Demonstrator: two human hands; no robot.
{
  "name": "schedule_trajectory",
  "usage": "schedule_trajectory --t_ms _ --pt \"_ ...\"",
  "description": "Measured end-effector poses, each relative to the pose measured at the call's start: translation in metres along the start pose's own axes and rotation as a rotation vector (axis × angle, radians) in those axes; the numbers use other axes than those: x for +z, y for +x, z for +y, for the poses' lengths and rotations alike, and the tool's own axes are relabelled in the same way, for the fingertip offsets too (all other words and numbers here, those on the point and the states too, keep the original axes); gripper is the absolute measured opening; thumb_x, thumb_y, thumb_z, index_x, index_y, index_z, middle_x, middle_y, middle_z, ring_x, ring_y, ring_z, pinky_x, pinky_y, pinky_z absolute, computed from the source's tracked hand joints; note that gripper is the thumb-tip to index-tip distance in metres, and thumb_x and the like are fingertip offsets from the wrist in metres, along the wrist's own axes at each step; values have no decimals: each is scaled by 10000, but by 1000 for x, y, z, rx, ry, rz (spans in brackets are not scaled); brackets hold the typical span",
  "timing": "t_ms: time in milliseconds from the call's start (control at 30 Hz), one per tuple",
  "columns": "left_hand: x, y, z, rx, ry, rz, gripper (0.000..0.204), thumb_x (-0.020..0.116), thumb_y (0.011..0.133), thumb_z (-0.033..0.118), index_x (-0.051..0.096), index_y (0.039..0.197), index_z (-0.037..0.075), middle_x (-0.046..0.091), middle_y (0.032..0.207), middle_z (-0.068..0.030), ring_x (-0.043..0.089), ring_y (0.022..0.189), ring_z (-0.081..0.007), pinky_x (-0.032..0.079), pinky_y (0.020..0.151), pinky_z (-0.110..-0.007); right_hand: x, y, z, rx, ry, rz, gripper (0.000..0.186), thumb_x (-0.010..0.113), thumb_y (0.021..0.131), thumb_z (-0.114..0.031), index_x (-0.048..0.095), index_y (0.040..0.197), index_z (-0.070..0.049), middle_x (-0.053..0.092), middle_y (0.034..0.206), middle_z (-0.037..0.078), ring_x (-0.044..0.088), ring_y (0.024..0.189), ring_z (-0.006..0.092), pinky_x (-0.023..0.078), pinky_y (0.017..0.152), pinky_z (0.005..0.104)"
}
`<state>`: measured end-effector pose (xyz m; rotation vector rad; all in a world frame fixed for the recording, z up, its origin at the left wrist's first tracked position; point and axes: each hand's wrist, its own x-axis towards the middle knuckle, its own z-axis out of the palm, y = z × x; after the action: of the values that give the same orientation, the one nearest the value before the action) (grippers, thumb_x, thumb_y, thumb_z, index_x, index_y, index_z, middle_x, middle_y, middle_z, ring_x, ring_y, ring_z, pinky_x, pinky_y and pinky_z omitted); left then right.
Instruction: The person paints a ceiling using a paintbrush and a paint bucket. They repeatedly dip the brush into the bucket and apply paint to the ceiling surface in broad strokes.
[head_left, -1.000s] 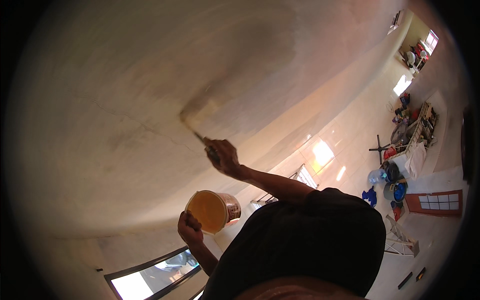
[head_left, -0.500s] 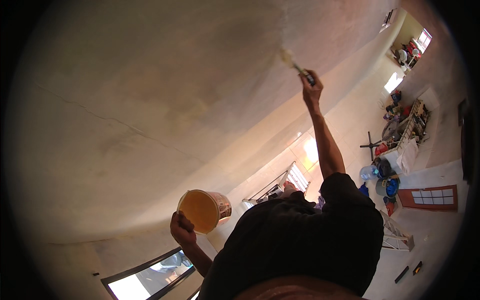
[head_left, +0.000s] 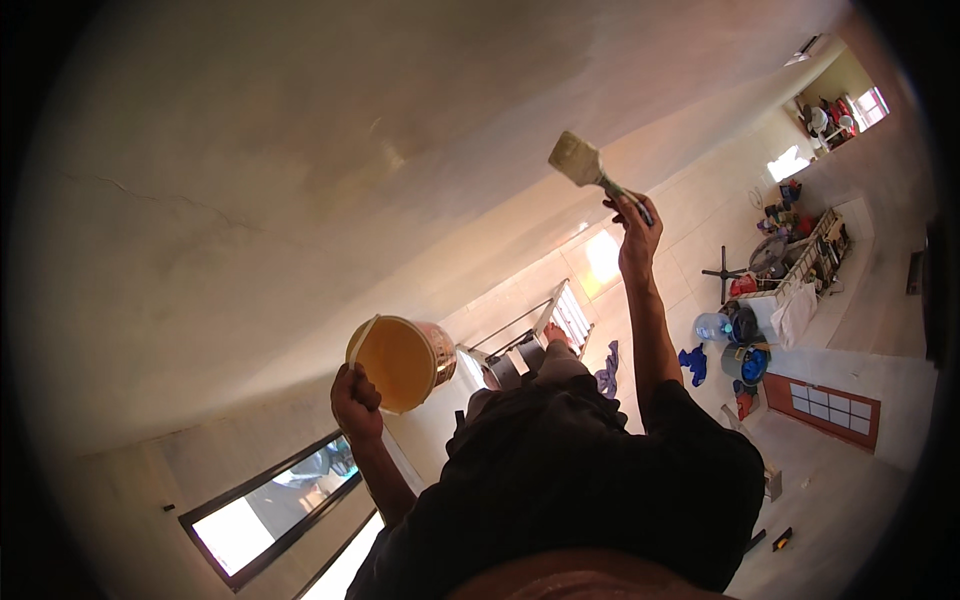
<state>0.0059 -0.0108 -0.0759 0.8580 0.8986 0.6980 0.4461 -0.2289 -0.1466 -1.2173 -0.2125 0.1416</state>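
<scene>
My right hand (head_left: 637, 235), on its raised arm, is closed around the handle of a wide flat paintbrush (head_left: 576, 160). The brush's pale, coated bristles point up and left, apart from the large pale plastered surface (head_left: 330, 190) behind them. Lower on the left, my left hand (head_left: 357, 405) grips the rim and handle of a bucket (head_left: 400, 362). That bucket is tilted so its yellowish inside shows; how much it holds I cannot tell.
A ladder or stand (head_left: 520, 355) is by my feet, over the pale tiled floor (head_left: 500, 318). Farther right are a blue water jug (head_left: 712, 327), a tub (head_left: 745, 362) and a cluttered rack. At lower left is a dark-framed window (head_left: 270, 510). A thin crack runs across the plaster.
The brush has come off the plastered surface, and my right hand has drawn lower. My left hand still holds the bucket, slightly higher and farther left in view. The whole view has shifted.
</scene>
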Motion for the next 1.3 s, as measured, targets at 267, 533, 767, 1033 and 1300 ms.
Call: schedule_trajectory --t_ms 267,533,767,1033,1300 --pt "-13 4 -9 -63 -25 7 223 458 957 205 565 899 19 301 538 79 211 414 -20 153 380 -217 21 -83 18 285 -5 -186 187 644 903 -130 621 1011 21 701 933 123 681 816 180 454 677 249" --pt "-40 21 -38 -106 1 -38 217 487 947 219 558 927 16 300 542 77 233 421 -27 176 388 -216 37 -120 46 426 55 -228 167 635 902 -121 620 990 21 703 921 138 679 800 183 454 687 247" --pt "-58 40 -75 -76 52 -18 209 445 943 187 551 885 16 304 546 71 228 437 -23 171 398 -217 45 -119 86 417 22 -309 170 626 899 -112 622 1003 23 704 921 133 671 787 170 456 684 248" --pt "-96 78 -145 -89 41 -49 216 422 947 170 549 879 10 314 549 64 227 457 -25 178 415 -213 48 -128 166 398 50 -378 193 627 901 -124 614 1013 33 691 916 127 655 795 172 453 688 259" --pt "-118 112 -200 -93 85 -97 225 397 957 157 548 880 9 307 542 58 210 464 -29 174 424 -215 41 -135 227 409 20 -429 183 621 882 -92 628 990 57 703 940 157 681 798 218 450 684 286"
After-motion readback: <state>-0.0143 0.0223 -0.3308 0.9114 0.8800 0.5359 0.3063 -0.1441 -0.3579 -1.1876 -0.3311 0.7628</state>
